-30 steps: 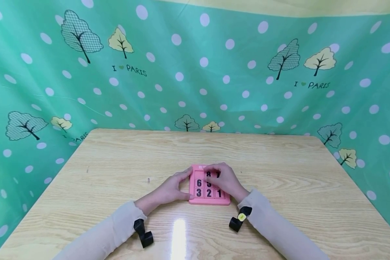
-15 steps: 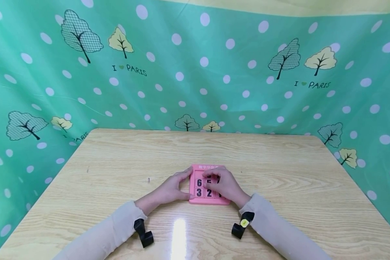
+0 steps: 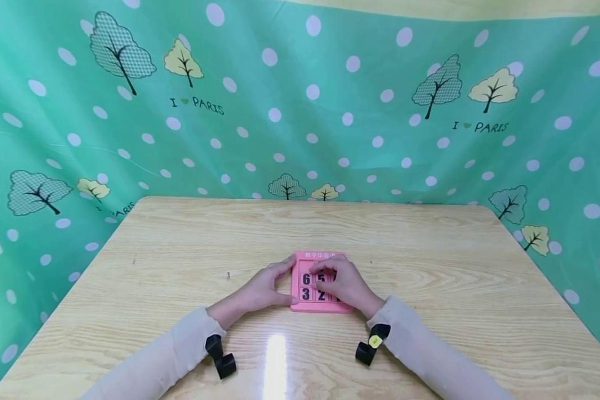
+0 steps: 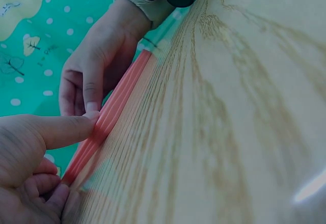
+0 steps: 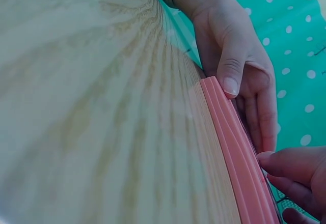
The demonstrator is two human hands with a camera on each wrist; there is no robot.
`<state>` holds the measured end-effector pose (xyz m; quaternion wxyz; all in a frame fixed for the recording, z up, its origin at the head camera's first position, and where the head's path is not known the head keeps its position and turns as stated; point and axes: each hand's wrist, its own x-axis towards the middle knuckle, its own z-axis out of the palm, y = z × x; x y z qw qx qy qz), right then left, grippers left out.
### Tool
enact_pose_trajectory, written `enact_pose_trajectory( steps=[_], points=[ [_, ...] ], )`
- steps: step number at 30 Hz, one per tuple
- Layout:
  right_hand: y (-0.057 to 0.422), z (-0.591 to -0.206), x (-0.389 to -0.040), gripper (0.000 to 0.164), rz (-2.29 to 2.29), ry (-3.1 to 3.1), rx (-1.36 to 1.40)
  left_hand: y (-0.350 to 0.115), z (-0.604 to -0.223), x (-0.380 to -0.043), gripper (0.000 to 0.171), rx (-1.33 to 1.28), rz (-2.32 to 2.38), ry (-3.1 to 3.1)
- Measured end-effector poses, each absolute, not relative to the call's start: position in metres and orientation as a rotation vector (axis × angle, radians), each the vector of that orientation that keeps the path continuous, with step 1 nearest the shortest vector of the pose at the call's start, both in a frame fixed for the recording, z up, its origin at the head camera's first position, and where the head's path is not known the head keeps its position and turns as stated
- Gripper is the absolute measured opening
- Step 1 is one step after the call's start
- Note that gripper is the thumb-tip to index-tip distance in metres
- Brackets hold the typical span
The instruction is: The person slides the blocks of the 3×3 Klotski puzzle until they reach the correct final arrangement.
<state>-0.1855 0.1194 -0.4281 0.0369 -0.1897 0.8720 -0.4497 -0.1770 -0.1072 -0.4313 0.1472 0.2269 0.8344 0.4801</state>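
Pink puzzle board (image 3: 322,307) lies flat on the desk (image 3: 205,239). Left hand (image 3: 262,289) hooks round the board's left edge, thumb and fingers spread. Right hand (image 3: 347,280) sits over its right half, thumb and index parted; contact with tiles (image 3: 306,279) unclear. Risks: angled push could jam tiles; loose left hold could let board skid.

In the head view, cannot read the number tiles (image 3: 338,299) at right column and upper middle of the pink board (image 3: 322,307), being covered by the right hand (image 3: 347,282). Cannot follow the sleeves (image 3: 152,361) or the table (image 3: 205,233) past the lower edge. Cannot identify the dark mark (image 3: 228,275) left of centre, too small. In both wrist views, cannot see any digits, because of looking almost from the side. In the left wrist view, cannot see the whole left hand (image 4: 28,155), cut at lower left.
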Motion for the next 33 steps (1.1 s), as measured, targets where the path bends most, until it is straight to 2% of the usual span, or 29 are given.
enact_pose_trajectory(
  steps=[33],
  points=[
    [0.111,-0.425,-0.2,0.026,-1.347,2.766,-0.456,-0.108,-0.432,-0.177,0.093,0.668,1.377,2.407]
  ],
)
